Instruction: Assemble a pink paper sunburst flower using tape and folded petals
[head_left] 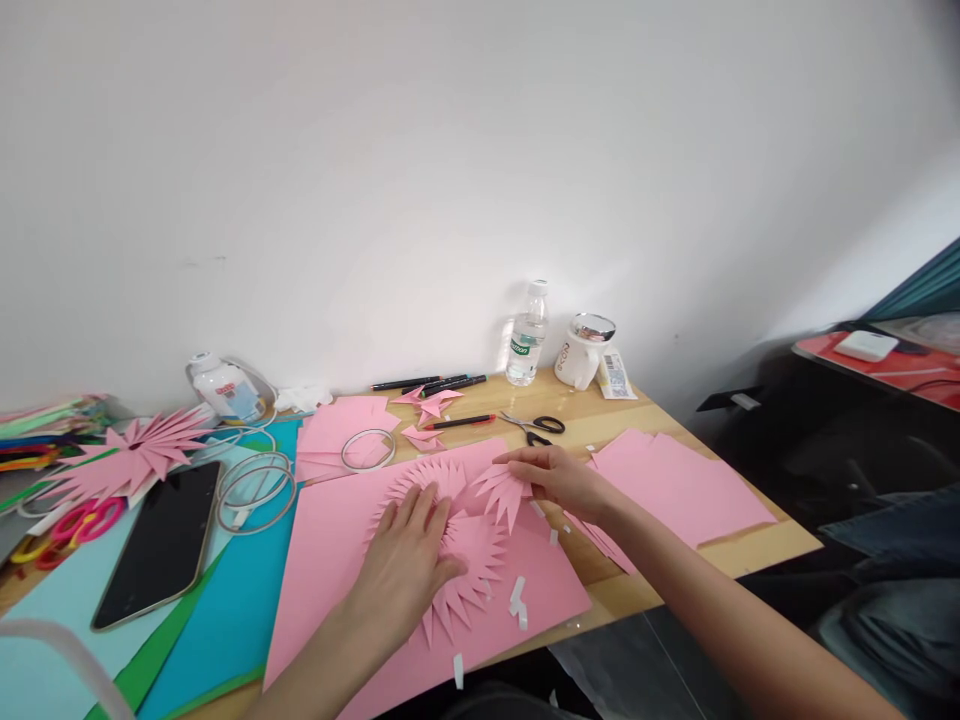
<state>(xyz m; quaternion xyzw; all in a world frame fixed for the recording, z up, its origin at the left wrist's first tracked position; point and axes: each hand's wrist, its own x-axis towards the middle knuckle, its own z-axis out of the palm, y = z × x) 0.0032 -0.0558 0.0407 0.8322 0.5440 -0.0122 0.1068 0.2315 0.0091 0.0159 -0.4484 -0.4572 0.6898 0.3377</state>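
Note:
A spiky round flower of folded pink paper (pixel 476 545) lies on a large pink sheet (pixel 322 560). My left hand (pixel 405 550) rests flat over the flower's left part, fingers spread, hiding some of its folds. Just to the right, my right hand (pixel 551 475) pinches a smaller fan-shaped piece of folded pink paper (pixel 504 490) by its right side, above the flower's upper right edge. White tape strips (pixel 519 598) lie on the sheet to the right of the flower.
Black-handled scissors (pixel 536 428), a red-ended pen (pixel 461 422), a water bottle (pixel 527 340) and a mug (pixel 583 352) stand or lie behind. More pink sheets (pixel 675 485) are at right. Leftward are a phone (pixel 157 545), a coiled cable (pixel 256 492) and another pink paper flower (pixel 135 450).

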